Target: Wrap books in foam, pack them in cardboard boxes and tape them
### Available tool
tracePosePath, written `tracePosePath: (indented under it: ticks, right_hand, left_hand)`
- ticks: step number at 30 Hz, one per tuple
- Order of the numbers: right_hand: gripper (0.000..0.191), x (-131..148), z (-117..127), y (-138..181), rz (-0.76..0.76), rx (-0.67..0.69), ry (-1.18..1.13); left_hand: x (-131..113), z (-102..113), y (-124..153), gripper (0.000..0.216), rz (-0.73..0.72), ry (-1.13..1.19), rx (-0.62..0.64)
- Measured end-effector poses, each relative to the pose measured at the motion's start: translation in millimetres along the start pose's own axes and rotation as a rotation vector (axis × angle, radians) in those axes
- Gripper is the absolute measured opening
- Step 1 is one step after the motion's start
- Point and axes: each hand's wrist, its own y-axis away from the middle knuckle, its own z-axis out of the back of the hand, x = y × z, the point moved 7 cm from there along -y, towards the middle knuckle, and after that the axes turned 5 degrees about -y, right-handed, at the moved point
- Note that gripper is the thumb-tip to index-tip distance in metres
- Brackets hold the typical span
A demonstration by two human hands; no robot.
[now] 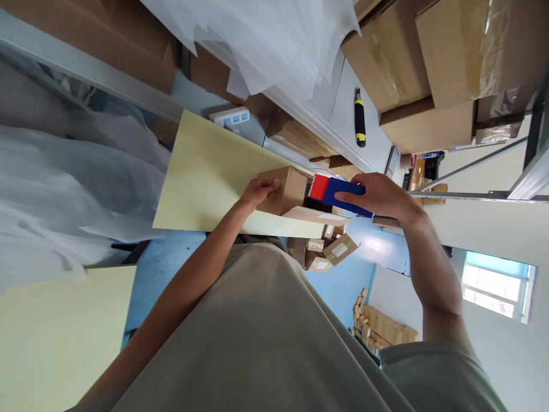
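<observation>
The view is tilted sideways. My left hand (259, 191) is closed on the side of a small brown cardboard box (288, 190) that lies on a pale yellow board (206, 171), its open end turned to the right. My right hand (377, 197) grips a red and blue box (337, 193) and holds its red end at the mouth of the cardboard box. One flap of the cardboard box (315, 216) hangs open below the blue box.
A black and yellow utility knife (359, 117) lies on the grey bench among large cardboard cartons (429, 63). White foam sheets (274, 40) are piled beside a power strip (231, 117). Small taped boxes (330, 252) and stacked wooden blocks (380, 326) lie on the blue floor.
</observation>
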Motion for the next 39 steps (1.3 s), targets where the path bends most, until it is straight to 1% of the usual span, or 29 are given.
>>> tracePosePath:
  ticks: [3,5,6,8,10,11,13,15,16,17,20,22,25,30,34,39]
  right_hand:
    - [0.06,1,-2,3,-0.027,0.014,-0.018]
    - [0.06,3,-3,6,-0.029,0.022,-0.036]
    - [0.06,5,-4,7,-0.023,0.019,-0.04]
    - [0.06,7,-4,9,-0.003,0.004,-0.03]
    - [0.06,8,-5,10,0.021,-0.013,-0.004]
    - [0.06,9,-6,11,0.032,-0.02,0.009]
    - [0.06,10,-7,12,0.051,-0.034,0.028]
    - [0.061,14,-7,13,0.068,-0.043,0.04]
    - [0.061,16,-7,14,0.071,-0.043,0.048]
    - [0.061,19,-6,16,0.069,-0.042,0.056]
    - [0.061,28,-5,20,0.067,-0.033,0.085]
    - [0.059,35,-5,22,0.078,-0.025,0.106]
    - [0.057,42,-6,25,0.08,-0.016,0.142]
    - [0.055,47,-9,27,0.092,-0.008,0.153]
    - [0.055,37,-11,24,0.086,-0.024,0.169]
    - [0.054,5,-17,17,0.078,-0.036,0.155]
  left_hand:
    - [2,2,-3,0.039,-0.059,-0.09,-0.004]
    - [8,8,-6,0.039,-0.078,-0.155,-0.032]
    - [13,12,-6,0.045,-0.068,-0.195,-0.059]
    - [24,20,-4,0.068,-0.033,-0.288,-0.101]
    - [29,23,3,0.092,-0.052,-0.347,-0.086]
    - [27,21,9,0.103,-0.11,-0.36,-0.054]
    - [9,13,28,0.128,-0.301,-0.385,0.012]
    - [-18,0,50,0.156,-0.517,-0.45,0.065]
    - [-31,-8,60,0.165,-0.607,-0.5,0.088]
    - [-44,-17,69,0.168,-0.681,-0.547,0.114]
    - [-71,-41,82,0.157,-0.814,-0.64,0.173]
    - [-76,-50,81,0.149,-0.839,-0.669,0.166]
    - [-68,-54,72,0.141,-0.832,-0.697,0.118]
    - [-50,-49,63,0.128,-0.81,-0.736,0.055]
    - [-48,-46,59,0.123,-0.785,-0.769,0.016]
    - [-49,-47,51,0.127,-0.746,-0.808,-0.004]
